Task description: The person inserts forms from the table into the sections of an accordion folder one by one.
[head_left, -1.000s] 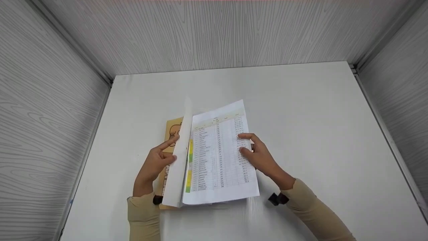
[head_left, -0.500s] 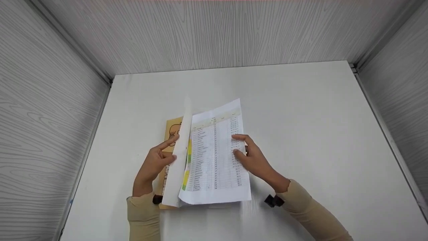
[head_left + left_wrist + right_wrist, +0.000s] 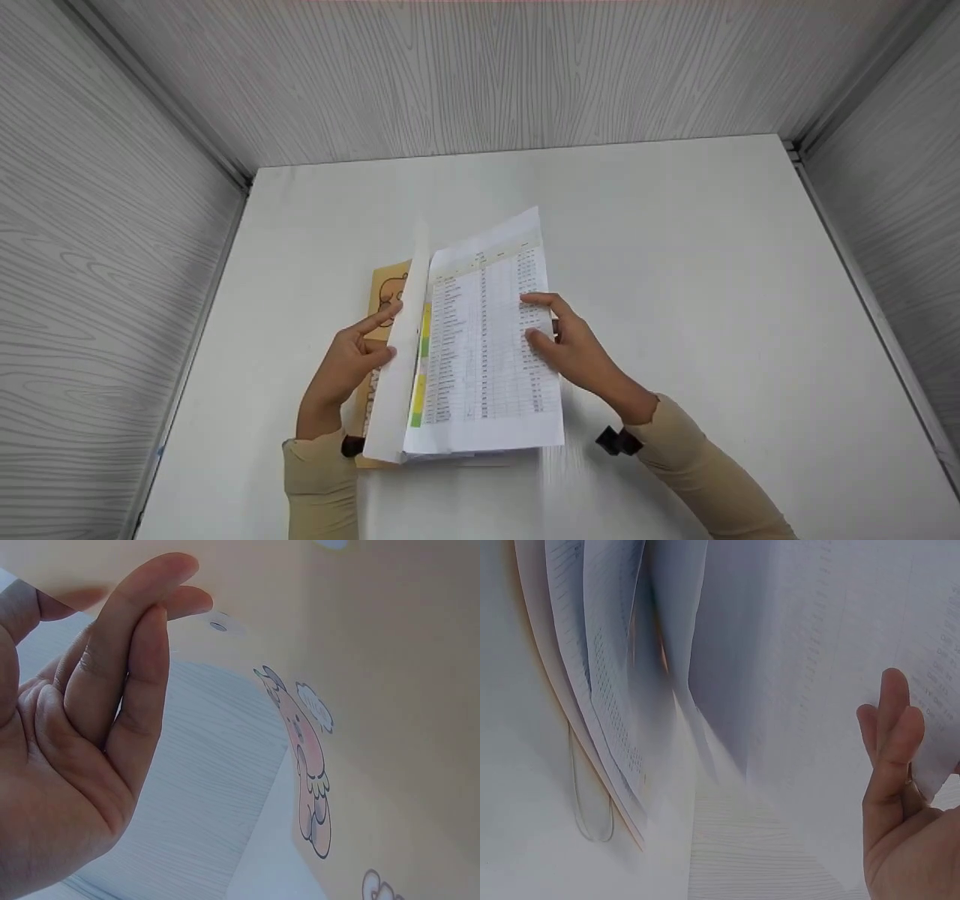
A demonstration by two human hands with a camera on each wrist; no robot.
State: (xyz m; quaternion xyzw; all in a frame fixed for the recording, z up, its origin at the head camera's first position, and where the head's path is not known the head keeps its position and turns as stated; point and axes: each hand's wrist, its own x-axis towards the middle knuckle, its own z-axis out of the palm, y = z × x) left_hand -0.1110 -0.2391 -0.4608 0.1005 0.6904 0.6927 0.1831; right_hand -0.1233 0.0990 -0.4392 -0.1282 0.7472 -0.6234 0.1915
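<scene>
A tan folder [image 3: 381, 289] with cartoon drawings is held open above the table. My left hand [image 3: 341, 367] grips its pale flap [image 3: 396, 375] at the left edge, thumb and index finger on the near side. In the left wrist view, the folder's cartoon side [image 3: 390, 742] faces the camera beside my left hand [image 3: 90, 705]. My right hand [image 3: 585, 349] pinches a printed table sheet [image 3: 480, 345] by its right edge. Yellow and green strips [image 3: 421, 375] show along the sheet's left side. More papers [image 3: 611, 682] fan out inside the folder in the right wrist view.
A thin string loop [image 3: 575, 802] hangs at the folder's edge. The white tabletop [image 3: 690, 255] is enclosed by wood-grain panels at the left, the back [image 3: 510, 75] and the right. Dark wrist devices [image 3: 619, 441] sit near both cuffs.
My right hand has moved left with the printed sheet, then slightly up and away, so the sheet's upper right corner stands higher. My left hand has stayed nearly still.
</scene>
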